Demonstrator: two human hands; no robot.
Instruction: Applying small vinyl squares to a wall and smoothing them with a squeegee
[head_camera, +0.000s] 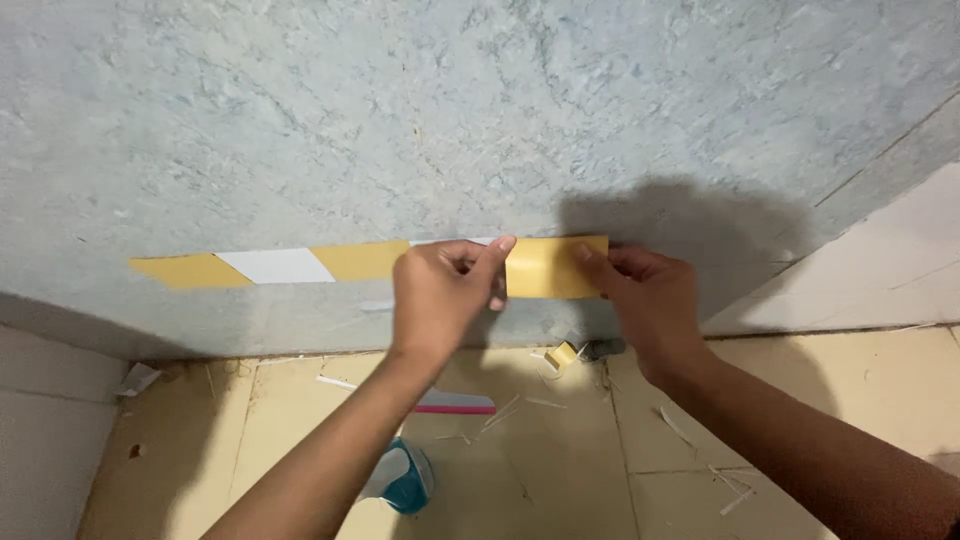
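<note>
Both hands press a yellow-and-white striped tape strip (370, 262) along the lower edge of a grey-blue wall (480, 110): the left hand (440, 295), fingers curled, pins it, while the right hand (650, 300) pinches its right end; paper scraps (560, 355) litter the tan floor (540, 470) below

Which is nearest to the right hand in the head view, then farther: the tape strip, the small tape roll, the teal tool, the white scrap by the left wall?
1. Tape strip, touched, on the wall.
2. Small tape roll, floor, just below.
3. Teal tool, floor, lower left.
4. White scrap, far left.

Right hand.
</note>
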